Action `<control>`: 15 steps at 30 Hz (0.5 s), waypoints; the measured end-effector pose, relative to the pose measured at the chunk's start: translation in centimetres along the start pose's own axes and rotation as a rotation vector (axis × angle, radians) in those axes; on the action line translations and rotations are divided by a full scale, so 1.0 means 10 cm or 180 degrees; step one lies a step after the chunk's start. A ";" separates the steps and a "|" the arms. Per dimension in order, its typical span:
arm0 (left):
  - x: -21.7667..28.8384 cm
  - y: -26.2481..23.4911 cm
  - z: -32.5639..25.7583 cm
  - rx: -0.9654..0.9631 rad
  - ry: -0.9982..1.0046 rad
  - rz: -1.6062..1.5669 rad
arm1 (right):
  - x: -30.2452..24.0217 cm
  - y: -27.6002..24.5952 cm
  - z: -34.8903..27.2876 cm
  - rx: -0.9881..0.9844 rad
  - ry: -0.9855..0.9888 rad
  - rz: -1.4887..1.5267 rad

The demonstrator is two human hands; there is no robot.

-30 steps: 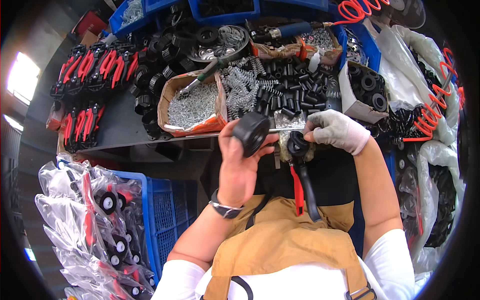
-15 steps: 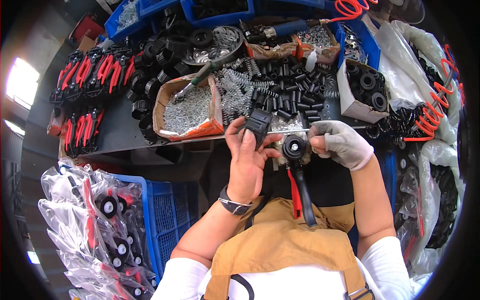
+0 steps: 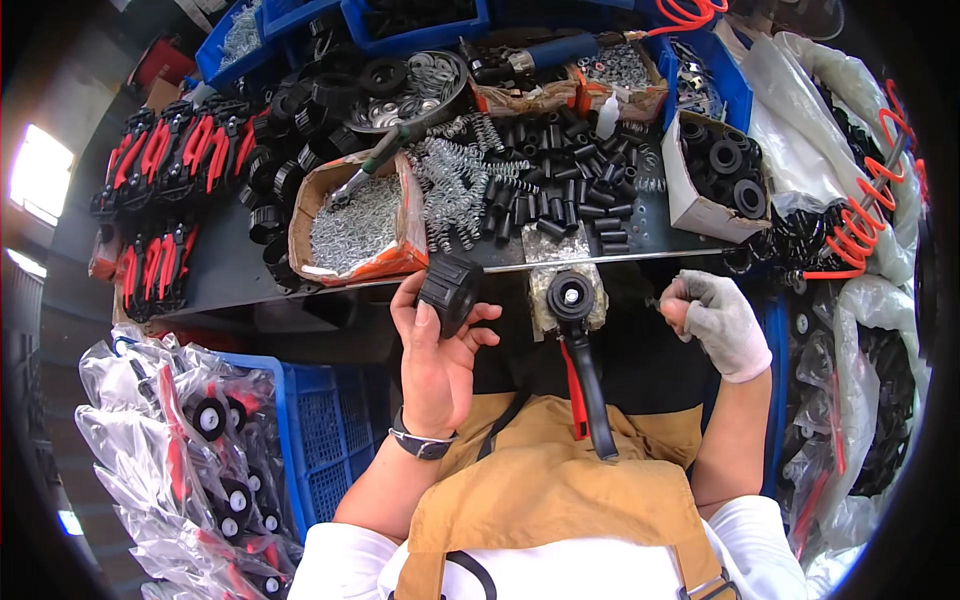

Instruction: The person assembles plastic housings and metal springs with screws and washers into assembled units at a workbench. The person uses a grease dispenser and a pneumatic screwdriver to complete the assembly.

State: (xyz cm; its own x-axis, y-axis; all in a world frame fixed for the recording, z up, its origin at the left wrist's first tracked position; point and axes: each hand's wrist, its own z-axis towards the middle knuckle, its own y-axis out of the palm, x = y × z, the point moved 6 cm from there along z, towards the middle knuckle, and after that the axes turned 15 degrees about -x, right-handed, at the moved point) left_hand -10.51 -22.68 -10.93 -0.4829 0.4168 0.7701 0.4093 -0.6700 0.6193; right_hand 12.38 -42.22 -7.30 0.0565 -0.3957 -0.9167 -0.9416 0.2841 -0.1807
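Within left grip [image 3: 438, 345]: black knob [image 3: 450, 290]

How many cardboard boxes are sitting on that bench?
3: cardboard box of metal bits at left-centre, torn box at the back, white box of black rings at right. Others may be hidden.

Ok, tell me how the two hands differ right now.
The left hand is bare, with a watch on its wrist; the right hand wears a whitish work glove. The left hand holds a black ribbed knob in its fingers; the right hand is curled into a loose fist, and anything pinched in it is too small to tell. Both are raised in front of the bench edge, either side of the black-handled tool.
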 end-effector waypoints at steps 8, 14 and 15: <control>-0.04 0.02 -0.02 0.0101 0.0002 0.0095 | 0.06 0.03 -0.06 0.0296 0.0029 -0.0589; -0.22 0.71 0.21 -0.1128 0.0674 0.2906 | 0.03 0.15 -0.03 0.0458 -0.0113 -0.0502; -0.27 0.71 0.22 -0.1150 0.0680 0.2896 | 0.02 0.15 -0.04 0.0442 -0.0149 -0.0546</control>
State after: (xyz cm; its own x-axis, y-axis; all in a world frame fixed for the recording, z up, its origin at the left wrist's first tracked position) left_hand -4.59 -27.22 -8.30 -0.2464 -0.4423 0.8624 0.4496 -0.8404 -0.3025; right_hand 10.82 -42.21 -7.63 0.2302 -0.4085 -0.8832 -0.8624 0.3348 -0.3797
